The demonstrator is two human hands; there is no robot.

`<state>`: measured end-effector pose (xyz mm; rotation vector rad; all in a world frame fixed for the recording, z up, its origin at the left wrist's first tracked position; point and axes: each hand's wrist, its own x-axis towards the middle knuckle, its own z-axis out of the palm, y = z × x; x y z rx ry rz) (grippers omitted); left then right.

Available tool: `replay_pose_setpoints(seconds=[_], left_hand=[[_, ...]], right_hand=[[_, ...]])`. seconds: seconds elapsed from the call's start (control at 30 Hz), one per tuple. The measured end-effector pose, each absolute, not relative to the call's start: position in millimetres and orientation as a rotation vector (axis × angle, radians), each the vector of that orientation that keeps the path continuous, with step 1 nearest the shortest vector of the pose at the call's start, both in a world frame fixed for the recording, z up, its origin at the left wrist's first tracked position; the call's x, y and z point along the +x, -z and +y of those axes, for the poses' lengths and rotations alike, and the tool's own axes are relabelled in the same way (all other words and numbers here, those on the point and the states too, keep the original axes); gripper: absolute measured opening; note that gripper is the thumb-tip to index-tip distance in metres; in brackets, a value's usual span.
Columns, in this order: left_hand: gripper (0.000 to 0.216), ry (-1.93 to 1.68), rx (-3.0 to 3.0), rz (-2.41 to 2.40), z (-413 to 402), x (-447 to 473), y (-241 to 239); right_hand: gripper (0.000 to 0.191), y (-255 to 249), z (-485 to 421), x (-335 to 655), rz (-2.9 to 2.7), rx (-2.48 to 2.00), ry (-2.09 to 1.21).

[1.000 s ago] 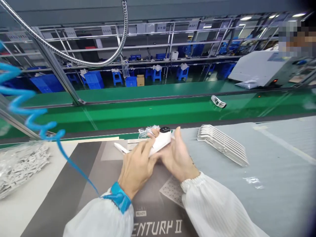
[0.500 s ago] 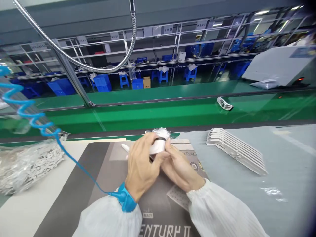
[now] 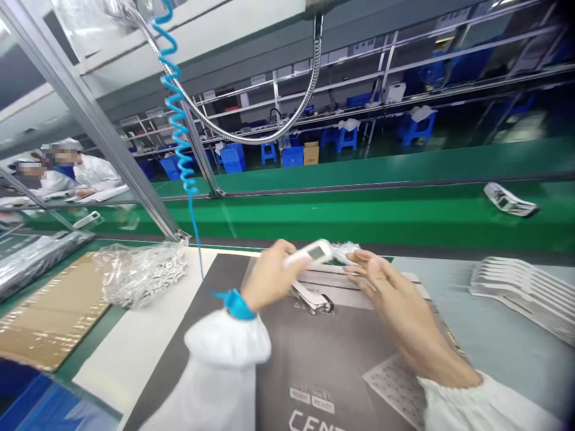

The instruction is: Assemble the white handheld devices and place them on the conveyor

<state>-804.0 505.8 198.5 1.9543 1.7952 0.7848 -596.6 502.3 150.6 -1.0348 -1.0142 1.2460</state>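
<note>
My left hand is closed around a white handheld device with a small grey display, likely a digital thermometer. A blue band with a cord circles that wrist. To the right, my right hand has its fingers stretched out and slightly apart, holding nothing visible. Near its fingertips is crumpled clear plastic. Below the device, a white curved housing with dark inner parts lies on the dark printed cardboard. The left hand and device are blurred by motion.
A bag of small white parts lies left, beside brown cardboard. Stacked white shells sit right. Another white housing rests on the green conveyor belt. A coiled blue cord hangs ahead. Two people sit far left.
My hands have moved apart; the left now carries the white device alone and the right has opened. The view has swung left, bringing the people and brown cardboard into sight.
</note>
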Motion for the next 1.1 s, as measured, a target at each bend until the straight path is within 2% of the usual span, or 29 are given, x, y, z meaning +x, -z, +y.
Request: replay_pose_setpoints(seconds=[0.07, 0.13, 0.2, 0.3, 0.37, 0.5, 0.63, 0.7, 0.77, 0.93, 1.1], left_hand=[[0.029, -0.669, 1.771, 2.151, 537.4, -832.9, -206.2], [0.031, -0.634, 1.692, 2.292, 571.6, -856.8, -209.3], [0.035, -0.598, 1.629, 2.39, 600.1, -873.9, -207.2], [0.03, -0.542, 1.548, 2.474, 621.6, -888.4, -200.1], [0.028, -0.541, 1.55, 2.472, 622.3, -890.7, -197.3], [0.022, -0.632, 1.748, 2.202, 598.1, -872.4, -201.6], [0.028, -0.598, 1.917, 1.579, 547.6, -825.2, -204.1], [0.032, -0.558, 1.826, 1.208, 521.8, -799.9, -198.2], [0.034, -0.602, 1.681, 1.088, 502.4, -779.2, -187.6], [0.032, -0.809, 1.579, 1.18, 486.0, -757.2, -162.6], [0.03, -0.843, 1.693, 1.304, 483.8, -757.9, -160.5]], right_hand=[[0.043, -143.8, 503.6, -594.8, -1.201, -1.202, -1.041], [0.039, -139.0, 500.8, -595.3, -1.426, -1.261, -0.932], [0.037, -137.0, 495.5, -597.5, -1.663, -1.251, -0.891], [0.038, -136.2, 488.7, -601.1, -1.952, -1.188, -0.885], [0.031, -134.9, 487.8, -602.2, -2.002, -1.173, -0.927], [0.031, -131.3, 495.4, -600.7, -1.725, -1.101, -1.151], [0.043, -134.4, 505.3, -595.9, -1.315, -1.005, -1.32], [0.048, -136.9, 508.5, -593.4, -1.2, -1.001, -1.335], [0.05, -137.6, 510.4, -591.1, -1.148, -1.001, -1.313], [0.045, -135.1, 510.0, -585.5, -1.252, -1.112, -1.06], [0.026, -145.6, 504.8, -579.6, -1.539, -1.107, -0.605]])
